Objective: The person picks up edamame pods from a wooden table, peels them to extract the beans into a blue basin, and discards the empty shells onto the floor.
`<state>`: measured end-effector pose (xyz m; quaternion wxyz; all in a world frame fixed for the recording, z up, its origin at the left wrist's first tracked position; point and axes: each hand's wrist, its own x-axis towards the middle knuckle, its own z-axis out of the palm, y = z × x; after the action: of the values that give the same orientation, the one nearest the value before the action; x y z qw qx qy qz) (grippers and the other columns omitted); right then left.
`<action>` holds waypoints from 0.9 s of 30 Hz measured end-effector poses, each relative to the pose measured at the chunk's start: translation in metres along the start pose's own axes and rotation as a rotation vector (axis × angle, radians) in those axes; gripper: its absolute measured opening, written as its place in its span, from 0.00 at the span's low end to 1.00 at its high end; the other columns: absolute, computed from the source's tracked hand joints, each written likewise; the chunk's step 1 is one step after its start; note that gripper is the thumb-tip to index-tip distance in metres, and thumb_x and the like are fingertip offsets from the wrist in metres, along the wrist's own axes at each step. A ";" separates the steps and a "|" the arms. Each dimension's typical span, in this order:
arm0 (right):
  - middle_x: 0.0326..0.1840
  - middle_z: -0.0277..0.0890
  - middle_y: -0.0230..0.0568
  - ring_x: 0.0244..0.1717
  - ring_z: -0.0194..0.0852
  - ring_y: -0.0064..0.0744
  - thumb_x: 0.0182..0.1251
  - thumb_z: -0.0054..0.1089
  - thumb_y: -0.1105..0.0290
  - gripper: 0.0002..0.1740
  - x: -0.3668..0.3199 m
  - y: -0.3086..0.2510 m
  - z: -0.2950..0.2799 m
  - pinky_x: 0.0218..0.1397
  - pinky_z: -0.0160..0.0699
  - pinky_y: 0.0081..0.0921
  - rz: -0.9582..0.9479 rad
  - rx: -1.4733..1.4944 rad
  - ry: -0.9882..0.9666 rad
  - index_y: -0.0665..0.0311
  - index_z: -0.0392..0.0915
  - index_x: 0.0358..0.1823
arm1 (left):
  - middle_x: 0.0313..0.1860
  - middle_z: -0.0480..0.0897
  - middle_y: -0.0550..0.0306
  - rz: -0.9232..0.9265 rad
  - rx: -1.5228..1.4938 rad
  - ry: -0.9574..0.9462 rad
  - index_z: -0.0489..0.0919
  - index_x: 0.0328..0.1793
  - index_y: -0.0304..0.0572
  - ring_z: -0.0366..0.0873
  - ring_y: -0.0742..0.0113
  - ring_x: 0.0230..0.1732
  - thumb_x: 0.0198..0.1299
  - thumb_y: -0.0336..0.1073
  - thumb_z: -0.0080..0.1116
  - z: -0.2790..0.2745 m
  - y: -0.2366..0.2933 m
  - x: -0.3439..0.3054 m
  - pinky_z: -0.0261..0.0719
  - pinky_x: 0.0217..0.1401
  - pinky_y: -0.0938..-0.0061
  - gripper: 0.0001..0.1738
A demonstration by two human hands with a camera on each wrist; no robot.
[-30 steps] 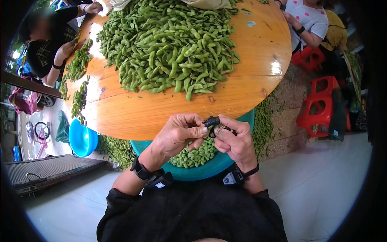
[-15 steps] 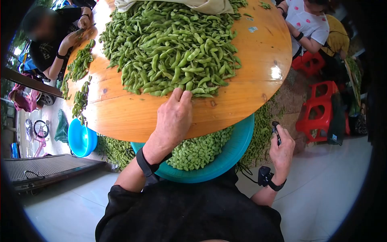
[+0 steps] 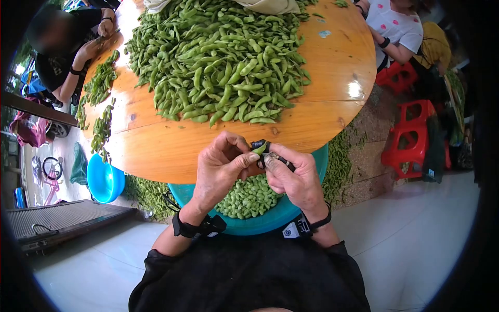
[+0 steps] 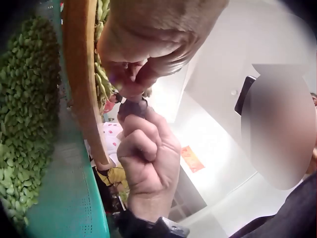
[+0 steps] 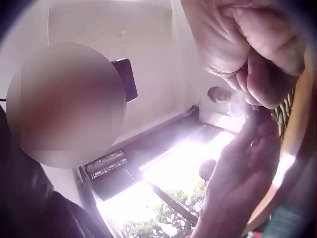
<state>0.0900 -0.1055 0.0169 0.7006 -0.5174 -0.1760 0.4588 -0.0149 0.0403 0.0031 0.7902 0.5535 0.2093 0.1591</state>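
My left hand pinches a green soybean pod between thumb and fingers, over the near edge of the table. Right beside it, my right hand grips a small black tool, its working end mostly hidden by the fingers. Something black covers the tip of the right index finger. The two hands meet at the pod. Below them a teal basin holds many shelled green beans. A large heap of soybean pods lies on the wooden table just ahead.
Pods and hulls cover the floor beside the basin. A blue basin stands at left, near a dark slatted panel. Red stools are at right. Other people sit around the table, with small pod piles at its left edge.
Half a second ago my left hand was at the heap's near edge and my right hand was out to the right with the tool. Both are now back together over the basin, with a pod between them.
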 end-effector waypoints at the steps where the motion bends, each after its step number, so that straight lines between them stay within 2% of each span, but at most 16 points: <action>1: 0.26 0.67 0.24 0.21 0.61 0.10 0.74 0.52 0.77 0.16 0.000 0.001 -0.001 0.22 0.61 0.14 0.010 0.025 -0.001 0.76 0.76 0.59 | 0.33 0.81 0.59 -0.001 -0.003 0.001 0.75 0.44 0.36 0.77 0.79 0.26 0.63 0.24 0.64 0.004 -0.002 -0.002 0.75 0.25 0.84 0.08; 3: 0.25 0.67 0.24 0.21 0.60 0.10 0.74 0.52 0.77 0.16 0.000 0.001 -0.001 0.21 0.60 0.14 0.021 0.047 0.002 0.76 0.75 0.59 | 0.31 0.80 0.58 0.143 -0.034 0.068 0.73 0.42 0.38 0.77 0.78 0.26 0.63 0.23 0.64 0.014 -0.007 -0.003 0.75 0.25 0.85 0.09; 7: 0.28 0.66 0.27 0.20 0.60 0.12 0.74 0.52 0.78 0.14 0.000 0.001 -0.004 0.21 0.59 0.15 -0.028 -0.045 0.019 0.76 0.77 0.56 | 0.29 0.79 0.59 0.211 0.030 0.078 0.73 0.43 0.39 0.77 0.78 0.26 0.63 0.22 0.64 0.015 -0.011 -0.004 0.74 0.25 0.84 0.10; 10: 0.30 0.66 0.29 0.20 0.60 0.12 0.74 0.52 0.78 0.12 -0.001 0.002 -0.007 0.20 0.58 0.15 -0.090 -0.021 -0.044 0.77 0.77 0.53 | 0.27 0.78 0.59 0.043 -0.059 0.003 0.72 0.43 0.39 0.76 0.76 0.24 0.63 0.22 0.63 0.004 -0.010 -0.005 0.70 0.22 0.84 0.10; 12: 0.31 0.65 0.30 0.20 0.60 0.12 0.73 0.52 0.79 0.11 -0.001 0.003 -0.013 0.20 0.57 0.15 -0.125 0.038 -0.093 0.77 0.77 0.51 | 0.26 0.78 0.58 -0.149 -0.585 -0.156 0.72 0.43 0.40 0.72 0.75 0.20 0.63 0.22 0.63 0.002 -0.008 -0.003 0.63 0.19 0.82 0.10; 13: 0.31 0.66 0.29 0.20 0.61 0.12 0.73 0.52 0.80 0.10 0.000 0.002 -0.017 0.20 0.56 0.16 -0.080 0.110 -0.156 0.77 0.77 0.51 | 0.28 0.78 0.57 -0.163 -0.668 -0.219 0.73 0.46 0.40 0.68 0.73 0.17 0.63 0.24 0.62 -0.002 -0.015 -0.002 0.58 0.17 0.81 0.10; 16: 0.30 0.66 0.28 0.21 0.62 0.13 0.73 0.52 0.80 0.10 0.002 0.005 -0.021 0.20 0.55 0.16 -0.008 0.217 -0.217 0.77 0.77 0.51 | 0.31 0.79 0.57 -0.243 -0.782 -0.214 0.74 0.50 0.39 0.67 0.74 0.16 0.64 0.24 0.62 0.003 -0.012 -0.003 0.57 0.16 0.81 0.11; 18: 0.29 0.66 0.27 0.21 0.63 0.13 0.73 0.53 0.79 0.10 0.001 0.003 -0.019 0.21 0.56 0.15 0.018 0.251 -0.208 0.76 0.78 0.51 | 0.33 0.80 0.57 -0.252 -0.766 -0.225 0.73 0.55 0.37 0.70 0.74 0.19 0.63 0.24 0.64 0.003 -0.010 -0.004 0.62 0.18 0.82 0.16; 20: 0.28 0.69 0.30 0.21 0.65 0.18 0.70 0.55 0.79 0.09 -0.001 -0.002 -0.010 0.22 0.61 0.19 -0.021 -0.120 -0.040 0.75 0.78 0.48 | 0.35 0.81 0.57 -0.084 -0.224 -0.140 0.73 0.58 0.36 0.74 0.74 0.24 0.61 0.24 0.66 0.005 -0.010 -0.007 0.69 0.22 0.83 0.21; 21: 0.28 0.69 0.30 0.21 0.65 0.18 0.70 0.55 0.79 0.09 -0.002 0.002 -0.009 0.22 0.61 0.19 -0.021 -0.119 -0.040 0.75 0.78 0.48 | 0.42 0.83 0.56 -0.059 -0.010 -0.131 0.74 0.60 0.33 0.79 0.72 0.26 0.59 0.23 0.67 0.003 -0.009 -0.009 0.77 0.26 0.79 0.23; 22: 0.28 0.70 0.35 0.22 0.67 0.23 0.68 0.57 0.79 0.09 -0.003 0.009 -0.009 0.24 0.64 0.22 -0.167 -0.314 0.005 0.76 0.79 0.47 | 0.42 0.83 0.56 -0.061 -0.009 -0.129 0.74 0.60 0.33 0.79 0.72 0.26 0.59 0.23 0.67 0.001 -0.009 -0.010 0.77 0.26 0.79 0.23; 23: 0.27 0.71 0.40 0.23 0.70 0.28 0.66 0.58 0.79 0.09 -0.004 0.013 -0.008 0.25 0.67 0.24 -0.314 -0.508 0.048 0.76 0.79 0.45 | 0.41 0.83 0.54 0.142 0.349 -0.139 0.75 0.59 0.32 0.81 0.72 0.29 0.58 0.23 0.67 -0.001 -0.009 -0.010 0.79 0.28 0.77 0.22; 24: 0.27 0.71 0.40 0.23 0.70 0.28 0.66 0.58 0.79 0.09 -0.005 0.013 -0.006 0.25 0.67 0.24 -0.314 -0.507 0.045 0.76 0.79 0.45 | 0.41 0.84 0.52 0.348 0.707 -0.146 0.76 0.58 0.31 0.83 0.71 0.32 0.58 0.23 0.67 -0.002 -0.009 -0.010 0.80 0.30 0.76 0.21; 25: 0.28 0.71 0.44 0.24 0.71 0.34 0.63 0.59 0.80 0.09 -0.006 0.011 -0.003 0.26 0.68 0.26 -0.341 -0.604 0.076 0.76 0.79 0.44 | 0.39 0.84 0.48 0.403 0.791 -0.143 0.77 0.58 0.31 0.85 0.63 0.35 0.58 0.23 0.65 -0.001 -0.004 -0.010 0.82 0.33 0.73 0.20; 26: 0.29 0.71 0.48 0.26 0.73 0.39 0.60 0.59 0.82 0.10 -0.007 0.009 -0.001 0.27 0.70 0.29 -0.368 -0.701 0.108 0.77 0.79 0.43 | 0.39 0.84 0.48 0.404 0.792 -0.140 0.77 0.58 0.31 0.85 0.63 0.35 0.58 0.23 0.65 0.000 -0.004 -0.010 0.82 0.33 0.73 0.20; 27: 0.29 0.71 0.48 0.26 0.73 0.39 0.60 0.59 0.82 0.10 -0.008 0.009 0.002 0.27 0.70 0.29 -0.370 -0.701 0.105 0.77 0.79 0.43 | 0.39 0.83 0.46 0.472 0.851 -0.121 0.77 0.59 0.32 0.85 0.58 0.36 0.59 0.21 0.63 0.002 -0.005 -0.009 0.82 0.34 0.72 0.20</action>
<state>0.0804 -0.1101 0.0115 0.5604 -0.7074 -0.3761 0.2100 -0.0217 0.0330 0.0007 0.4470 0.8680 0.0782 0.2015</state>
